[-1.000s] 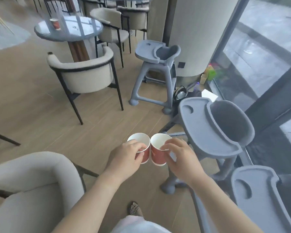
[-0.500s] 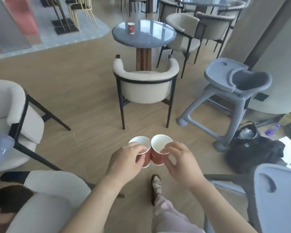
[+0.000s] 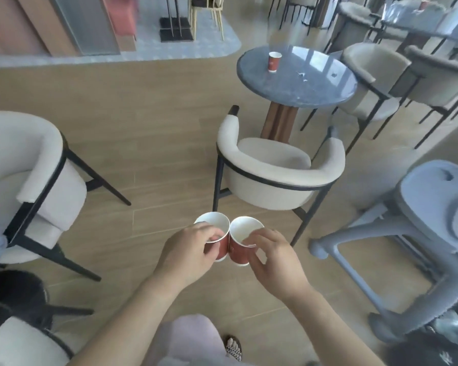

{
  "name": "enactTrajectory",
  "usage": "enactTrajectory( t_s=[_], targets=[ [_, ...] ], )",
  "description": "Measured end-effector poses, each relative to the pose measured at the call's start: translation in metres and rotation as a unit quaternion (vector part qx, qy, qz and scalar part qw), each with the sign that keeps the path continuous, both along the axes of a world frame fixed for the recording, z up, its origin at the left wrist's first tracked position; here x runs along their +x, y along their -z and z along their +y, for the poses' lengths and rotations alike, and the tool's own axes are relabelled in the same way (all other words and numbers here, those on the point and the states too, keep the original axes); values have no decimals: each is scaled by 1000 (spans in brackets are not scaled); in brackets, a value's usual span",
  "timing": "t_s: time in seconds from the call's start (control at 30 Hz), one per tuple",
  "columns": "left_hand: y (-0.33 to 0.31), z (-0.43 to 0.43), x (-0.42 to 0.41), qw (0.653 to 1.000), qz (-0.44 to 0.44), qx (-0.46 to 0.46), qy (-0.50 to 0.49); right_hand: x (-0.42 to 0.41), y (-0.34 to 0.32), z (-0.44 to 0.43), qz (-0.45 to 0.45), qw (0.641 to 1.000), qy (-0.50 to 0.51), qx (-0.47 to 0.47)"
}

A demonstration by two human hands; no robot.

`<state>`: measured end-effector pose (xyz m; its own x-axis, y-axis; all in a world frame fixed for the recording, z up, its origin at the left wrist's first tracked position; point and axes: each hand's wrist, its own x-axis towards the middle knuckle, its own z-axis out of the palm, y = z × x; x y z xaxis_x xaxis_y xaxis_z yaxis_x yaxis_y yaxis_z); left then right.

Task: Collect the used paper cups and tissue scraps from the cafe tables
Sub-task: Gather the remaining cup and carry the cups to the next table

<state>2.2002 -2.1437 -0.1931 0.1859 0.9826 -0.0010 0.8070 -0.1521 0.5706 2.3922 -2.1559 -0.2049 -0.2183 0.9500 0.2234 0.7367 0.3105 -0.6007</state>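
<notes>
I look down on a light wood-plank floor [image 3: 148, 133]. Ahead stands a round grey desk [image 3: 296, 83] on a wooden pedestal, its glossy top catching pale reflections. A cream armchair [image 3: 278, 175] with black legs sits just before it, and a second armchair [image 3: 29, 178] stands at my left. A grey high chair [image 3: 418, 228] stands at my right. Farther back I see more chairs and a pale tiled area [image 3: 191, 46].

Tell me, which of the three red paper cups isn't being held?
The cup standing alone on the round grey table. The other two are gripped side by side, one in the left hand, one in the right hand.
</notes>
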Motion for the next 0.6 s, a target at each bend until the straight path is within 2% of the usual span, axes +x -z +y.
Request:
enactTrajectory(
  t_s=[0.3,0.6],
  targets=[
    [10,152,-51,998,-23,7,-66,-50,3,175,-5,998,-59,8],
    [-2,355,-157,998,7,12,-61,-156,5,385,16,997,-75,14]
  ],
)
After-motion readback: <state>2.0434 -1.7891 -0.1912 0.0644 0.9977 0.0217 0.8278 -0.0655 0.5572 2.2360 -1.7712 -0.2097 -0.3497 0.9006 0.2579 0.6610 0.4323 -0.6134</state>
